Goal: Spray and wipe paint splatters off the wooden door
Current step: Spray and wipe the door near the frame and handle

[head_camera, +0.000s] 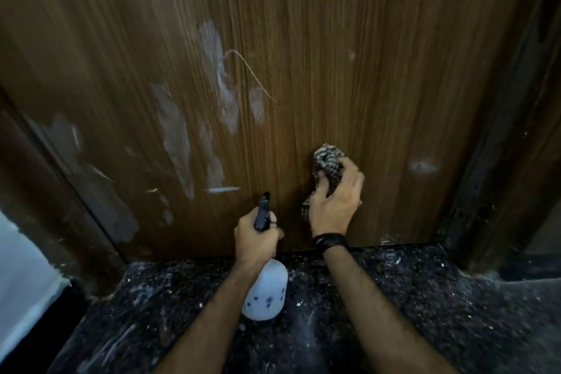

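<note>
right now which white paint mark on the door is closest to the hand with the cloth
The small oval white smudge just right of the right hand and checked cloth; the larger smears lie further left.

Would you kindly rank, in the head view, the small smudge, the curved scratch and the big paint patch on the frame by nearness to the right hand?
From the right hand:
1. Small smudge, just to its right on the door.
2. Curved scratch, up and to the left.
3. Big paint patch, far left on the frame.
</note>
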The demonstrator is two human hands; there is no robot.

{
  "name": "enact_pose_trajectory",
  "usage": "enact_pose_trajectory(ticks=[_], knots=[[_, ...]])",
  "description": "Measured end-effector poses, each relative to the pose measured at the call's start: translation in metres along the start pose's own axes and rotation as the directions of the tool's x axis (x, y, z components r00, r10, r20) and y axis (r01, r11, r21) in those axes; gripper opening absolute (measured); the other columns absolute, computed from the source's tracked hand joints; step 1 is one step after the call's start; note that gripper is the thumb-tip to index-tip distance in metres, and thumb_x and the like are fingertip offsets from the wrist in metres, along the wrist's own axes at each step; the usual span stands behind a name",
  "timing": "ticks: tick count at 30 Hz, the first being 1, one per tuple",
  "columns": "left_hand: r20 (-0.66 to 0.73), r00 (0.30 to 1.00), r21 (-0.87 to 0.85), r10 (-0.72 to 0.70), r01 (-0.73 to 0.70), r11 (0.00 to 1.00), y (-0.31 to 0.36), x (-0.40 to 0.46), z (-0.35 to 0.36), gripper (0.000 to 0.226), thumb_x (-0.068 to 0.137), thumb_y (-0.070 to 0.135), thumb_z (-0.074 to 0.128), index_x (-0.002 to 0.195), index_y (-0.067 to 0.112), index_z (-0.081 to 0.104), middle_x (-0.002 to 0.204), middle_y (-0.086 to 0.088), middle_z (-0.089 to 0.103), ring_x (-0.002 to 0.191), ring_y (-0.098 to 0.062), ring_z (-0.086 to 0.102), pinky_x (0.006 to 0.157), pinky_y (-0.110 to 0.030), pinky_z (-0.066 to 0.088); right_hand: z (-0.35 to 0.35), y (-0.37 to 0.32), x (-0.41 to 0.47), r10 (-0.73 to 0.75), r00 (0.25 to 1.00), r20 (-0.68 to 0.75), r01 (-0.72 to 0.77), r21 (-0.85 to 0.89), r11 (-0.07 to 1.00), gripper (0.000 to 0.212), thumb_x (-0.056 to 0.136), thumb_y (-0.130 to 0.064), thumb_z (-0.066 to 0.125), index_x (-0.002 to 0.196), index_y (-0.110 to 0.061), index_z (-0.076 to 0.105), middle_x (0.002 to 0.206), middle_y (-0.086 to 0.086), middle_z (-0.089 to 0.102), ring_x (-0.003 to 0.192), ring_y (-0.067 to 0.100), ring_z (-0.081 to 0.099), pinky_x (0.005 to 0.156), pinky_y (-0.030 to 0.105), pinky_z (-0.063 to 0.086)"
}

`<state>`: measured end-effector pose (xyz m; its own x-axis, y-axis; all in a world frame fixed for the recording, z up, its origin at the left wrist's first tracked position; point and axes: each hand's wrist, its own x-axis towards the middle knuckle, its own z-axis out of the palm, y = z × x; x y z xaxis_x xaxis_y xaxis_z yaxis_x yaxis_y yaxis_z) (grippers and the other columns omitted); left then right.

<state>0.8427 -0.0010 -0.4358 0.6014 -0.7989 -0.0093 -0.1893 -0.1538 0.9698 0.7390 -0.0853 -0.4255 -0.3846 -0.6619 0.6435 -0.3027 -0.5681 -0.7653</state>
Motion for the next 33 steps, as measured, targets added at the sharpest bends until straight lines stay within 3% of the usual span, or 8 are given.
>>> enact_pose_trajectory(ticks=[5,12,16,19,25,28,30,33], knots=[[0.195,0.98,0.109,0.031,-0.053,0.993,0.01,-0.001,0.017,0.024,0.076,-0.01,0.065,0.077,0.014,0.063,0.066,-0.004,0.063,0.049,-0.014,0.057,0.048,-0.025,0.045,-0.003,0.003,0.014,0.027,0.995,-0.093,-0.025,0.018,1.0,0.036,0.093,-0.011,0.067,0.126,-0.003,0.054,0.115,0.014,0.055,0.101,0.01,0.048,0.09,0.003,0.03],[-0.12,0.985,-0.009,-0.124,0.124,0.992,-0.006,-0.004,0.013,0.019,0.078,-0.007,0.06,0.085,0.01,0.066,0.073,-0.015,0.067,0.048,-0.022,0.053,0.044,-0.026,0.045,-0.006,0.037,-0.055,0.128,0.937,0.325,-0.065,-0.198,0.978,0.045,0.08,0.005,0.064,0.118,-0.014,0.048,0.112,0.007,0.046,0.1,0.025,0.054,0.086,0.036,0.046],[-0.11,0.986,-0.012,-0.129,0.128,0.992,-0.013,0.0,0.003,0.02,0.078,-0.009,0.06,0.089,0.008,0.065,0.064,-0.007,0.064,0.048,-0.021,0.053,0.043,-0.026,0.045,0.0,0.027,-0.059,0.209,0.906,0.367,-0.159,-0.163,0.974,0.042,0.083,0.005,0.064,0.112,-0.017,0.044,0.11,0.002,0.041,0.095,0.024,0.053,0.078,0.033,0.042],[-0.183,0.979,-0.01,-0.085,0.084,0.996,-0.019,0.005,0.002,0.019,0.082,-0.004,0.059,0.084,0.013,0.066,0.07,-0.011,0.068,0.051,-0.023,0.058,0.046,-0.026,0.048,0.01,0.006,-0.051,0.05,0.901,0.43,-0.043,-0.026,0.999,0.036,0.087,-0.003,0.065,0.117,-0.017,0.049,0.111,0.001,0.043,0.094,0.014,0.051,0.083,0.031,0.047],[-0.295,0.947,-0.038,-0.129,0.123,0.992,-0.04,0.01,0.001,0.014,0.087,0.006,0.061,0.081,0.016,0.068,0.072,-0.007,0.068,0.067,-0.028,0.065,0.065,-0.035,0.054,0.023,-0.011,-0.053,-0.118,0.62,0.776,0.232,-0.037,0.972,0.047,0.087,-0.003,0.058,0.128,-0.022,0.047,0.116,0.006,0.043,0.098,0.03,0.057,0.081,0.043,0.049],[-0.244,0.959,-0.072,-0.145,0.131,0.989,-0.045,0.009,0.0,0.02,0.081,-0.004,0.061,0.083,0.015,0.067,0.07,-0.008,0.067,0.058,-0.026,0.06,0.06,-0.036,0.052,0.006,0.028,-0.078,0.067,0.731,0.679,0.039,-0.141,0.989,0.052,0.086,0.005,0.051,0.128,-0.025,0.049,0.121,0.006,0.046,0.106,0.027,0.056,0.09,0.04,0.049],[-0.152,0.981,-0.062,-0.121,0.112,0.992,-0.043,0.008,0.001,0.026,0.078,-0.012,0.059,0.081,0.013,0.064,0.068,-0.009,0.063,0.053,-0.022,0.054,0.052,-0.031,0.047,-0.01,0.057,-0.088,0.27,0.86,0.432,-0.194,-0.211,0.958,0.053,0.082,0.011,0.054,0.124,-0.021,0.052,0.121,0.006,0.05,0.11,0.025,0.054,0.097,0.029,0.043],[-0.001,0.998,0.002,-0.071,0.071,0.998,-0.04,0.004,0.006,0.033,0.074,-0.018,0.059,0.076,0.015,0.06,0.07,-0.006,0.059,0.055,-0.019,0.051,0.05,-0.028,0.042,-0.028,0.083,-0.071,0.465,0.884,0.045,-0.456,-0.139,0.879,0.036,0.084,0.007,0.063,0.114,-0.007,0.05,0.114,0.016,0.052,0.104,0.033,0.053,0.081,0.022,0.031]])
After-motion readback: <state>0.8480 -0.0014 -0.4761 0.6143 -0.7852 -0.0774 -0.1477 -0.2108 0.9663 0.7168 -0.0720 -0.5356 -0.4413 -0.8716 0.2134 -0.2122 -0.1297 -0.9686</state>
